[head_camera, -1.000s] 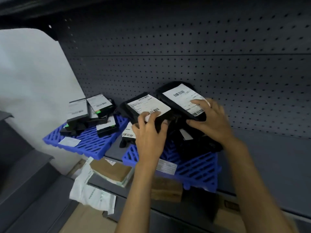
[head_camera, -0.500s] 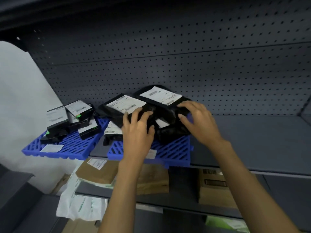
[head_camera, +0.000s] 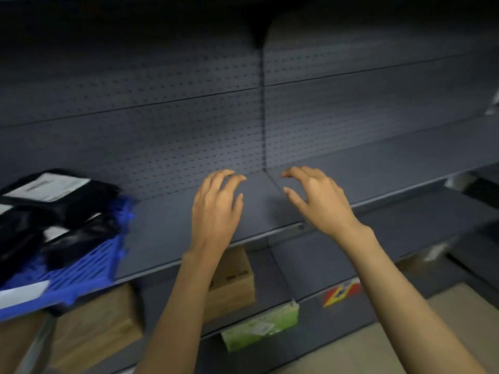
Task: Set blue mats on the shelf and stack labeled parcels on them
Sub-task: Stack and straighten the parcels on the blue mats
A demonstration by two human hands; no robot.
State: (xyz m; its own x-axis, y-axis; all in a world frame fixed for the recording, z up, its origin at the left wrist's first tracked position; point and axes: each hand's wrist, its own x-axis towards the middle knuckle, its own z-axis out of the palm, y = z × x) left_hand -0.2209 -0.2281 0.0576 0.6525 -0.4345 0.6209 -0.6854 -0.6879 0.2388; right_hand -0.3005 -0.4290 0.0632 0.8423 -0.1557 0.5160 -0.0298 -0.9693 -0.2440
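A blue grid mat [head_camera: 89,268] lies at the far left of the grey shelf [head_camera: 167,230], partly cut off by the frame. Black parcels with white labels [head_camera: 56,201] are piled on it. My left hand [head_camera: 216,209] and my right hand [head_camera: 316,201] hover over the bare shelf to the right of the mat, palms down, fingers spread and curled, holding nothing. Both hands are well apart from the parcels.
A pegboard back wall [head_camera: 189,125] rises behind the shelf, with a vertical seam [head_camera: 262,103] between two bays. On lower shelves sit brown cardboard boxes [head_camera: 232,282] and a green-and-white packet [head_camera: 259,325]. Pale floor [head_camera: 442,333] shows at the lower right.
Both hands have let go of the black parcels and moved right, over bare shelf. The view has swung right, so the mat and parcels now sit at the left edge.
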